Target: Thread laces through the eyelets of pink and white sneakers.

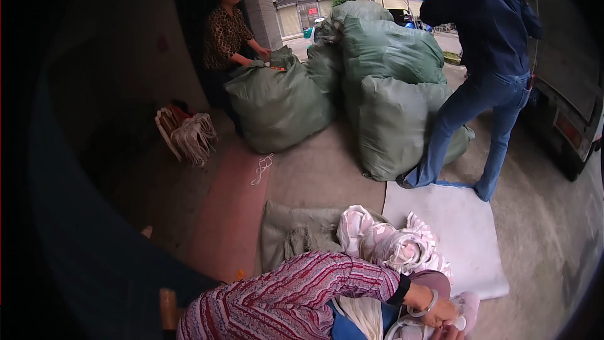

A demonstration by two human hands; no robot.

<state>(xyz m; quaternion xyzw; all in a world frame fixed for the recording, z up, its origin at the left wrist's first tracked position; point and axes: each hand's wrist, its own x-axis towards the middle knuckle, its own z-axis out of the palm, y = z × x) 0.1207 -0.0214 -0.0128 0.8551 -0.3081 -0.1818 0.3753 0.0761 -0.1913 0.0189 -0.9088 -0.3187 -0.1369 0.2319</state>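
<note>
My left hand (pixel 438 310), a bracelet at its wrist, reaches from a striped sleeve with a dark cuff. Its bent fingers press on a pale pink-and-white shoe upper (pixel 469 308) at the lower right. My right hand (pixel 448 333) shows only as a few fingertips at the lower edge, meeting the left fingers on the same upper. What small part they pinch is hidden. White strips (pixel 360 315) lie across my lap over blue cloth. Just ahead, bundled pink-and-white uppers (pixel 409 249) lie next to a mauve rounded piece (pixel 434 281).
A grey-green sack (pixel 302 230) and a pale sheet (pixel 447 233) lie ahead. Large stuffed green sacks (pixel 399 126) stand beyond. One person (pixel 229 31) handles a sack; another (pixel 487 31) stands beside a vehicle (pixel 569 88). White strips (pixel 194 135) hang at the left.
</note>
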